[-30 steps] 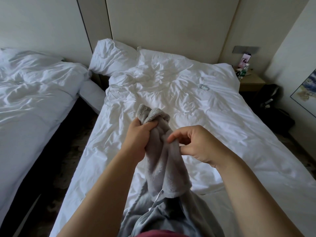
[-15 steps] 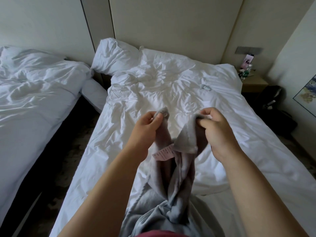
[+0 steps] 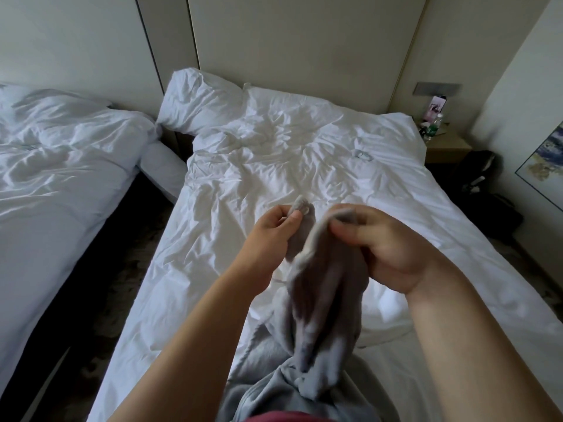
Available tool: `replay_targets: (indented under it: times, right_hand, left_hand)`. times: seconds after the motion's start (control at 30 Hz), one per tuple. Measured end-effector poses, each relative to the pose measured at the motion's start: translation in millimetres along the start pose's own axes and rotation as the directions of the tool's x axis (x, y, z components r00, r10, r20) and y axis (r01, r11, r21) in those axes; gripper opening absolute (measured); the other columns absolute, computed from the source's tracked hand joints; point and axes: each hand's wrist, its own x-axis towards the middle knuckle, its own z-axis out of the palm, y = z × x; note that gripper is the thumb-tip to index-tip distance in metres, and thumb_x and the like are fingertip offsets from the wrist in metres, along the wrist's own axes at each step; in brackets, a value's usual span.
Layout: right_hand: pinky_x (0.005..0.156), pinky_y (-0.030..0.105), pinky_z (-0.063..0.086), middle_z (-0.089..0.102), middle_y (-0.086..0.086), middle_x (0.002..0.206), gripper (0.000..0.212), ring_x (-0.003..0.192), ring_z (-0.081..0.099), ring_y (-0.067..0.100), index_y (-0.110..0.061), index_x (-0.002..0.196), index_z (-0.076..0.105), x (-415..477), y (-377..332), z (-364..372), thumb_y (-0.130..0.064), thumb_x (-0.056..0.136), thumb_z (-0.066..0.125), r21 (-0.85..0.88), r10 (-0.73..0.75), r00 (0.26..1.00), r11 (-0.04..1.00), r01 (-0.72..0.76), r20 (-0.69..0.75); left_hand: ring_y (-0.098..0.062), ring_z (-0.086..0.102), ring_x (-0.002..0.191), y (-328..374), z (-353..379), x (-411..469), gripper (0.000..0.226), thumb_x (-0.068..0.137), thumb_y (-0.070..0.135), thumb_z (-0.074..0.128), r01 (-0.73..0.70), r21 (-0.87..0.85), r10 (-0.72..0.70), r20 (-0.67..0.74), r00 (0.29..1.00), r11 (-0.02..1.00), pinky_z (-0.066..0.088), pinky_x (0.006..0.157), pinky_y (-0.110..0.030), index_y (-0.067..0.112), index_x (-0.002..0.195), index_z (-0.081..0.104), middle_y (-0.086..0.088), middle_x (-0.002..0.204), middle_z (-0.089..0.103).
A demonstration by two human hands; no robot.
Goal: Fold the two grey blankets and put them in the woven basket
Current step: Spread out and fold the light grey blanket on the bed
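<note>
Above the near edge of the bed (image 3: pixel 274 153), left hand (image 3: pixel 271 236) and right hand (image 3: pixel 384 248) each pinch the blanket (image 3: pixel 323 300); next it probably needs spreading wide.

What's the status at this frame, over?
Left hand pinches a corner of the grey blanket, right hand pinches its top edge. Blanket hangs bunched over the white bed, not yet folded. Woven basket not in view; no obstruction seen.

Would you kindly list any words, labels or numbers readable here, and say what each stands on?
Nothing can be read.
On the nightstand, the pink card: too small, blurred.
The bottle beside it: label blurred.
The grey blanket: no tag showing.
</note>
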Motion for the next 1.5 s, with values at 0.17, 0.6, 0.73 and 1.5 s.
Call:
replay_targets:
  times: [0.17, 0.6, 0.73, 1.5]
  right_hand:
    - [0.063, 0.027, 0.049, 0.066, 0.008, 0.073, 0.022, 0.067, 0.063, 0.017, -0.014, 0.073, 0.063, 23, 27, -10, -0.001, 0.088, 0.052, -0.107, 0.101, 0.830, 0.976, -0.190, -0.549]
    - [0.056, 0.016, 0.048, 0.072, -0.001, 0.069, 0.015, 0.065, 0.068, 0.007, -0.019, 0.068, 0.069, 21, 34, -6, -0.021, 0.082, 0.073, -0.291, -0.022, 0.870, 0.946, -0.141, -0.493]
    - [0.068, 0.023, 0.053, 0.075, 0.003, 0.080, 0.012, 0.077, 0.071, 0.013, -0.018, 0.074, 0.072, 21, 32, -6, -0.026, 0.083, 0.071, -0.260, -0.044, 0.891, 0.962, -0.084, -0.452]
    - [0.083, 0.040, 0.055, 0.075, 0.004, 0.094, 0.025, 0.091, 0.071, 0.024, -0.025, 0.095, 0.070, 49, 24, -22, -0.023, 0.072, 0.078, -0.587, 0.261, 0.962, 0.768, -0.256, -0.079]
  left_hand:
    - [-0.010, 0.053, 0.061, -4, 2, -2, 0.020, 0.096, 0.019, 0.053, 0.033, 0.033, -0.034, 0.030, 0.999, 0.999, 0.043, 0.061, -0.025, 0.020, 0.077, 0.061, 0.006, 0.062, 0.059]
    - [-0.019, 0.058, 0.054, -4, -2, -3, 0.015, 0.090, 0.001, 0.050, 0.043, -0.075, -0.031, 0.148, 0.988, 0.996, 0.048, 0.050, -0.025, -0.001, 0.097, 0.063, -0.013, 0.069, 0.062]
    - [-0.027, 0.058, 0.075, -4, -2, -4, 0.027, 0.082, 0.009, 0.049, 0.082, -0.048, -0.073, 0.161, 0.984, 0.995, 0.048, 0.065, -0.032, 0.003, 0.094, 0.072, -0.020, 0.084, 0.063]
    - [-0.005, 0.050, 0.069, 48, -28, 24, 0.026, 0.100, 0.020, 0.044, -0.254, 0.495, 0.157, 0.230, 0.960, 0.831, 0.043, 0.068, -0.021, 0.013, 0.080, 0.059, 0.004, 0.071, 0.054]
